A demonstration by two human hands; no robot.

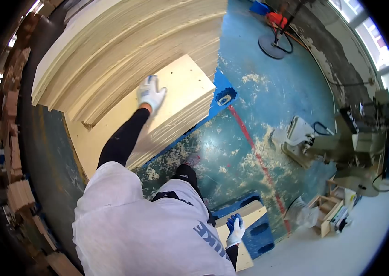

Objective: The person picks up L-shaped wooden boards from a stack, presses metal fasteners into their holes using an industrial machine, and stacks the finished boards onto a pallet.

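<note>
My left hand (150, 95), in a white glove with blue fingertips, lies palm down on the top board of a stack of pale wooden boards (183, 83), thumb apart from the fingers. At the lower right, my right hand (235, 230), gloved in white with a blue palm, is loosely curled with its fingers partly apart and nothing visible in it. It is over or beside pale wooden pieces (252, 212) on a blue pallet (258, 234). Whether it touches them is unclear.
A tall stack of curved-edged boards (134, 32) stands behind the near stack, on a blue pallet (222, 89). A machine (342, 142) and a wooden crate (325, 214) are at right. A round-based stand (272, 47) is at upper right. Wood dust and a red line mark the floor.
</note>
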